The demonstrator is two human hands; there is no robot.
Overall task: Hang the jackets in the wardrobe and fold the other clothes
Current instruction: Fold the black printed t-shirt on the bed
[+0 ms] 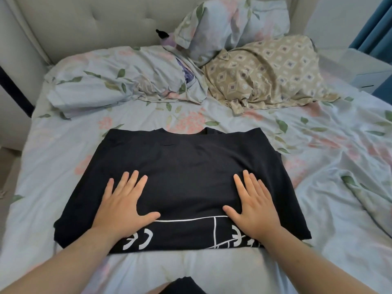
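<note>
Both hands flat, fingers spread: left hand [122, 205], right hand [253, 205]. Pressing folded black t-shirt [182, 166] on the bed [318, 187].

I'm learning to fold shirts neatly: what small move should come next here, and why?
Probably grip the near edge of the black shirt and fold it up toward its far edge: the sides already look tucked into a rectangle, and the left hand and right hand only press it flat.

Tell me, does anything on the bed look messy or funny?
Yes. The tan patterned shirt lies crumpled in a heap by the pillows, not folded. The black T-shirt looks neat, flat under the left hand and right hand.
</note>
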